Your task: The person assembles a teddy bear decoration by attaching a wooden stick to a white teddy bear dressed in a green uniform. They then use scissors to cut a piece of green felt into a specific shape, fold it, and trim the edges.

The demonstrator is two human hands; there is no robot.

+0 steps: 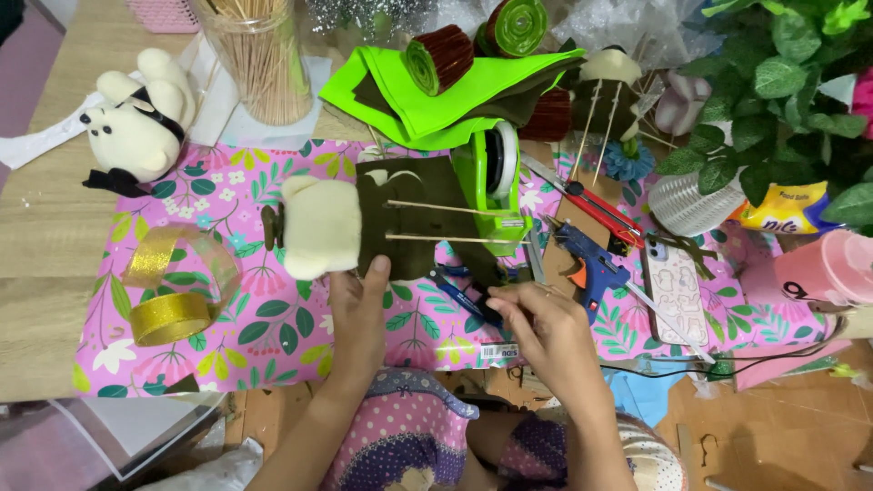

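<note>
My left hand (357, 305) pinches the lower edge of a dark green felt sheet (414, 214) wrapped around a cream plush bear (318, 227) lying on pink floral paper (227, 309). Two thin wooden skewers (446, 209) stick out of the felt toward the right. Beside it my right hand (536, 323) has its fingers closed on a thin stick just right of the felt. Blue-handled scissors (464, 291) lie between my two hands.
A green tape dispenser (496, 186), blue glue gun (587, 264), red cutter (596, 205), phone (675, 295), gold ribbon roll (168, 314), a second plush bear (141, 118), a jar of skewers (259, 59), felt rolls (441, 59) and leafy plants (782, 82) crowd the table.
</note>
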